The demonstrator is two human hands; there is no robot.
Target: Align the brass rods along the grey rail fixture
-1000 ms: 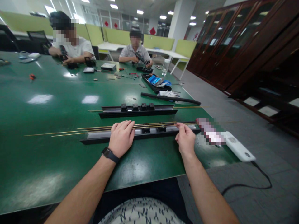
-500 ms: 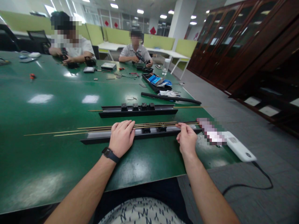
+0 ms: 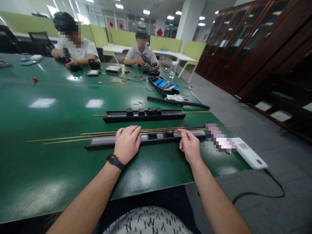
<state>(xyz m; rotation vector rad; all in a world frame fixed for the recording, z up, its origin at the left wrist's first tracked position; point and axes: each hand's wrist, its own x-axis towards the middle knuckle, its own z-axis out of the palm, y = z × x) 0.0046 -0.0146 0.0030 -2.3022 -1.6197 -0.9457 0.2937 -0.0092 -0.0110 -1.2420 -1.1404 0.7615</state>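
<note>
Single head-worn view, looking forward and down, near the green table (image 3: 60,122)

Left hand (image 3: 128,141) — back up, over the nearer black rail (image 3: 161,140), just left of its middle; fingers together, gently bent. Right hand (image 3: 191,144) — near the rail's right end, thumb and forefinger pinched, rest curled. Both forearms (image 3: 92,188) bare, on the rail's near side.

Thin golden rods (image 3: 158,130) stretch along a black rail (image 3: 161,140), projecting past its left end.
</note>
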